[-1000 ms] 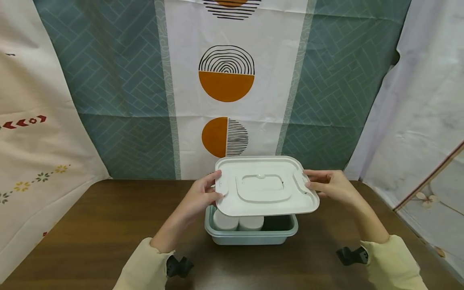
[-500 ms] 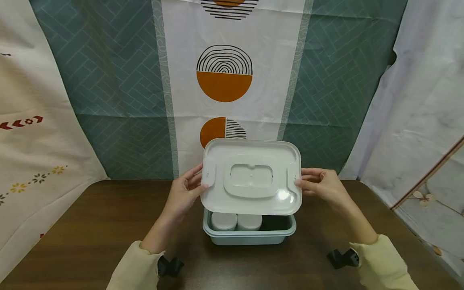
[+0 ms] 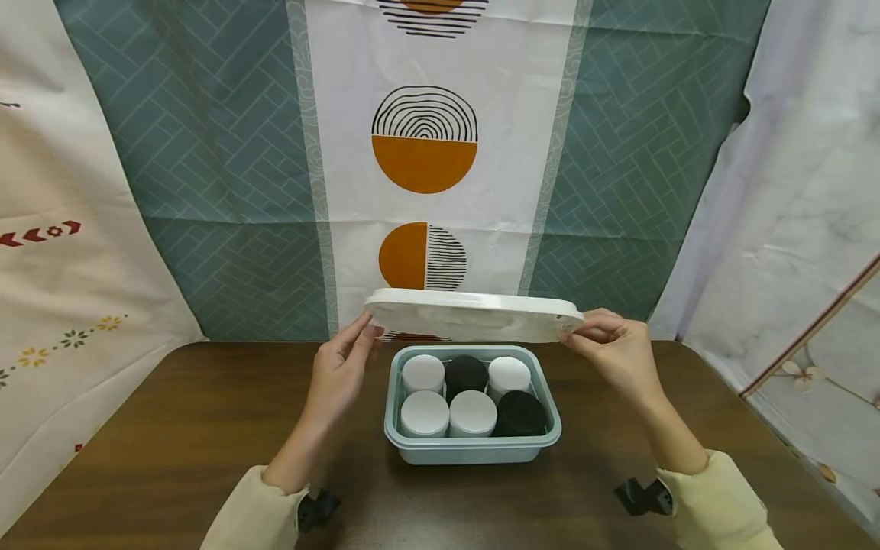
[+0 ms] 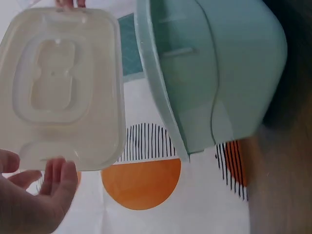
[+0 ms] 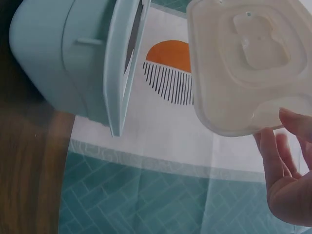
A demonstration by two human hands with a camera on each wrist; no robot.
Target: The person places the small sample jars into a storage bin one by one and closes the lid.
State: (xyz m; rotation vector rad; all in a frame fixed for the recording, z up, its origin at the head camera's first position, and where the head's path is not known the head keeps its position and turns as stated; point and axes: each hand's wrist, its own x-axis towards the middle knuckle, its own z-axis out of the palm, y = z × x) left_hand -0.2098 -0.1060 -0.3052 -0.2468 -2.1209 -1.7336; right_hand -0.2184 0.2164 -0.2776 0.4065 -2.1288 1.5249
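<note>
A white plastic lid (image 3: 474, 319) is held up above the pale green storage box (image 3: 470, 456), apart from it and seen nearly edge-on in the head view. My left hand (image 3: 341, 368) grips its left end, and my right hand (image 3: 617, 353) pinches the right end between thumb and fingers. Both wrist views show the lid's underside with its recessed middle. Inside the uncovered box stand several round containers in two rows, some with white tops (image 3: 424, 414) and some with black tops (image 3: 521, 414); their sides are mostly hidden.
The box stands on a dark brown wooden table (image 3: 241, 428). Behind the table's far edge hangs a patterned cloth (image 3: 247, 153), close beyond the lid. More pale cloth (image 3: 791, 214) hangs at the right side.
The lid has first shifted left and tipped back, then turned nearly edge-on above the box's far side. Both hands moved with it, and the containers are now in full sight.
</note>
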